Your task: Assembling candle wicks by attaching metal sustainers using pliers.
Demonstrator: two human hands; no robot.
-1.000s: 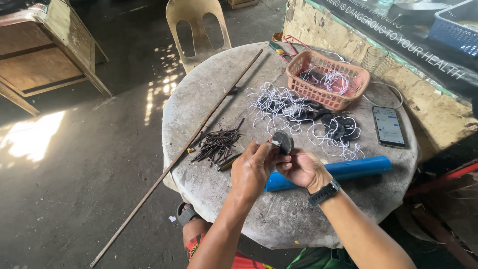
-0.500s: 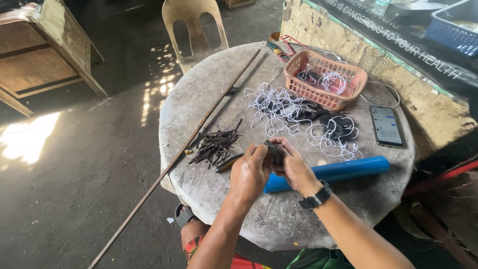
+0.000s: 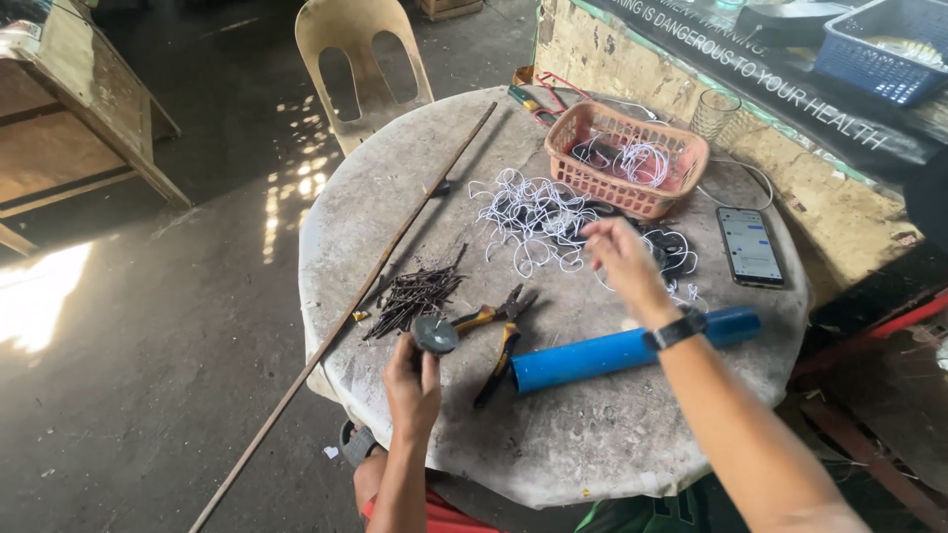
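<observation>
My left hand (image 3: 412,382) holds a small dark round disc (image 3: 434,335) upright above the near left part of the round stone table (image 3: 592,454). My right hand (image 3: 619,256), with a black watch on the wrist, hovers with fingers spread over a tangle of white wire loops (image 3: 528,217) and dark discs (image 3: 671,247). Pliers with yellow and black handles (image 3: 499,331) lie between my hands. A pile of dark nails (image 3: 413,294) lies just left of them. A blue pipe (image 3: 617,350) lies under my right forearm.
A pink basket (image 3: 632,158) with more loops stands at the back. A phone (image 3: 750,247) lies at the right, a glass (image 3: 713,114) beyond it. A long thin rod (image 3: 375,286) crosses the table's left side. A plastic chair (image 3: 360,59) stands behind.
My hands, joined on the disc before, have come apart. The right hand has moved out over the white loops; the left keeps the disc and has moved lower left.
</observation>
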